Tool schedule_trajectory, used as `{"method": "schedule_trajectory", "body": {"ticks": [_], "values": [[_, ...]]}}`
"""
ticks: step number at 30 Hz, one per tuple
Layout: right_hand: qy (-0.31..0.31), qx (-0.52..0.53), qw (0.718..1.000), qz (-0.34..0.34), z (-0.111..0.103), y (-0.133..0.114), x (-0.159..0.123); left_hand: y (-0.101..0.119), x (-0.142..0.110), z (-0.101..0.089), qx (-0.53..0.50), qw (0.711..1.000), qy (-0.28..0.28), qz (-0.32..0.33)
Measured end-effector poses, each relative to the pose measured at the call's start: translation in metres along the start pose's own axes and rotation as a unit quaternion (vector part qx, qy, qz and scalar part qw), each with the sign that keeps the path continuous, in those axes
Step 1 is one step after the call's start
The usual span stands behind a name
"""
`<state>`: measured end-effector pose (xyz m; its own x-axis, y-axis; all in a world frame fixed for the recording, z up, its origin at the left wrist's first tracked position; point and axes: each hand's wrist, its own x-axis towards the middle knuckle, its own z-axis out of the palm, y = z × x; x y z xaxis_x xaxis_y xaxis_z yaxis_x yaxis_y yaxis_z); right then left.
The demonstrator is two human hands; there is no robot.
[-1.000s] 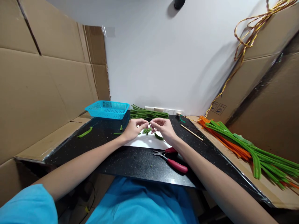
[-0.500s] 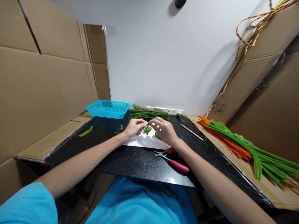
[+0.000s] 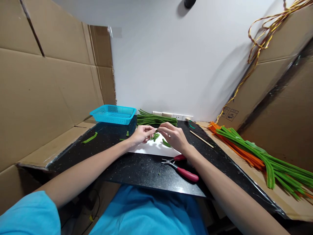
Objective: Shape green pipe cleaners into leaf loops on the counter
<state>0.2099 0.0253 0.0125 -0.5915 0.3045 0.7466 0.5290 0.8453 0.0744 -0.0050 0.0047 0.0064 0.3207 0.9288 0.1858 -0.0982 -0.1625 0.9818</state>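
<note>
My left hand (image 3: 142, 134) and my right hand (image 3: 172, 134) meet fingertip to fingertip over a white sheet of paper (image 3: 149, 148). Both are closed in a pinch around a small green piece of pipe cleaner, mostly hidden by the fingers. Just below the fingertips, a few bent green pipe-cleaner pieces (image 3: 155, 136) lie on the paper. Another curved green piece (image 3: 166, 143) rests beside my right palm. Diagonal cutters (image 3: 187, 174) with red handles lie under my right wrist, their jaws pointing left.
A blue plastic basket (image 3: 112, 115) stands at the back left, beside a bundle of dark green stems (image 3: 156, 118). A wooden stick (image 3: 201, 139) lies at the right. Green (image 3: 264, 153) and orange pipe cleaners (image 3: 244, 152) are on cardboard farther right. A green strip (image 3: 90, 137) lies left.
My fingertips have shifted slightly to the right, and my right fingers have straightened a little. The cutters, basket and bundles stay where they were.
</note>
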Motion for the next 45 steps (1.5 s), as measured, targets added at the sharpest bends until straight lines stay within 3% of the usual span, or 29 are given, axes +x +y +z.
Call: {"method": "schedule_trajectory", "body": {"ticks": [6, 17, 28, 32, 36, 39, 45], "values": [[-0.047, -0.009, 0.999, 0.014, -0.006, 0.0, 0.001, -0.011, 0.003, 0.002, -0.044, 0.999, -0.012, -0.015], [-0.036, -0.003, 0.999, 0.012, -0.003, 0.0, 0.0, -0.011, 0.002, 0.007, -0.033, 0.999, -0.016, -0.007], [-0.029, 0.182, 0.975, 0.125, 0.007, 0.0, 0.004, -0.007, 0.001, 0.005, 0.0, 1.0, 0.004, 0.001], [-0.01, 0.26, 0.946, 0.193, 0.009, -0.004, 0.006, -0.006, 0.001, 0.003, 0.015, 0.999, 0.003, 0.036], [-0.031, 0.382, 0.882, 0.272, 0.002, -0.012, 0.011, 0.0, -0.003, 0.003, 0.084, 0.992, 0.02, 0.092], [-0.049, 0.447, 0.843, 0.296, -0.002, -0.015, 0.014, 0.005, -0.007, 0.003, 0.155, 0.978, 0.025, 0.139], [-0.076, 0.489, 0.806, 0.325, 0.003, -0.014, 0.013, 0.007, -0.013, -0.002, 0.393, 0.88, 0.025, 0.265]]}}
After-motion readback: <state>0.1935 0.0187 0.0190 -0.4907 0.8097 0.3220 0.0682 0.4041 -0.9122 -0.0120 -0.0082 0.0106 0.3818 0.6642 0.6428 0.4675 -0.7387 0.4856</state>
